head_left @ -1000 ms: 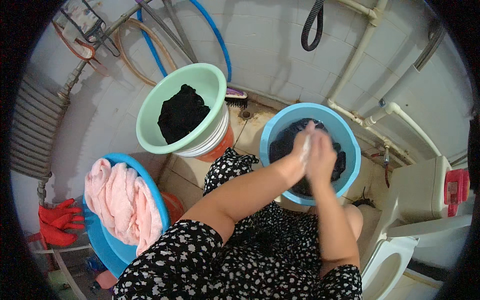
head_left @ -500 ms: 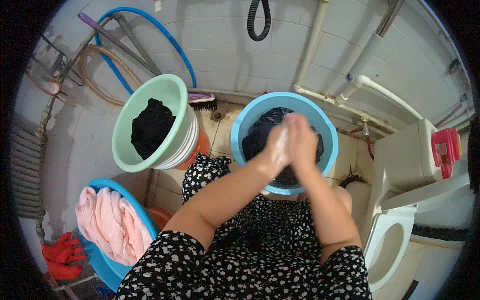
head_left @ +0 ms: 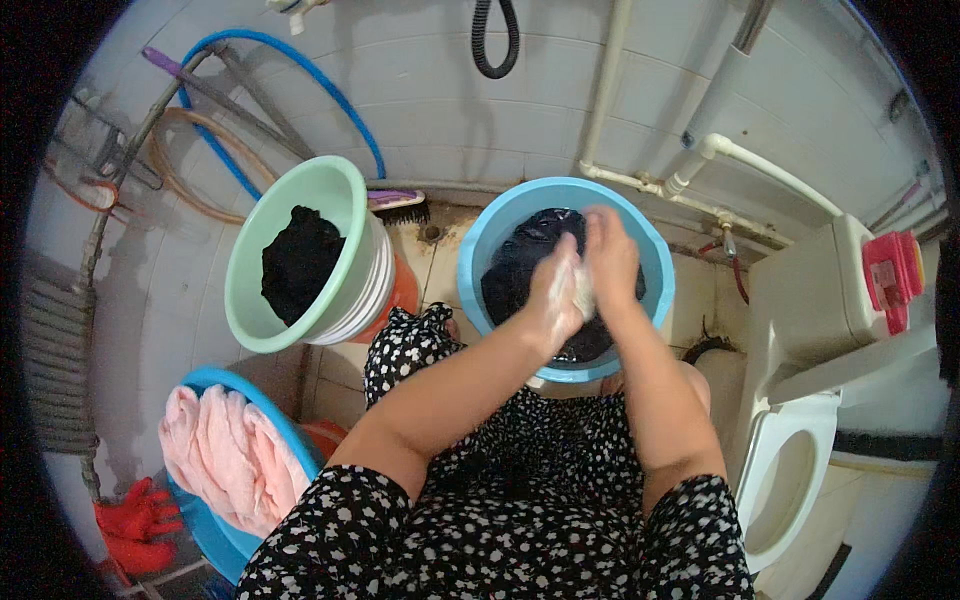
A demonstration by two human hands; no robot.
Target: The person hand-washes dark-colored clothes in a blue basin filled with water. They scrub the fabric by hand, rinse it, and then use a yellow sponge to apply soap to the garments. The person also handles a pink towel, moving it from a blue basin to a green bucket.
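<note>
Hands above a basin of dark cloth, seen from the wearer's head. The left hand and right hand face each other palm to palm over the blue basin, fingers extended and well unfolded, with a narrow gap between the fingertips. White lather coats the left palm; whether a small piece of soap lies between the heels of the palms cannot be told. Neither hand is curled around any visible thing, and the right is slightly blurred.

The dark cloth lies crumpled inside the blue basin, beneath the hands. Its sheen suggests that it is wet; it should therefore be limp, soft and heavier than when dry, slippery wherever lather reaches it, and not fragile. A raised, bunched fold, taken in both fists, would probably give a surer hold than a thin edge.

To the left, a green basin holds black cloth and stands on a bucket. Nearer the wearer, pink cloth hangs over the rim of a blue tub. A brush rests by the wall.
</note>
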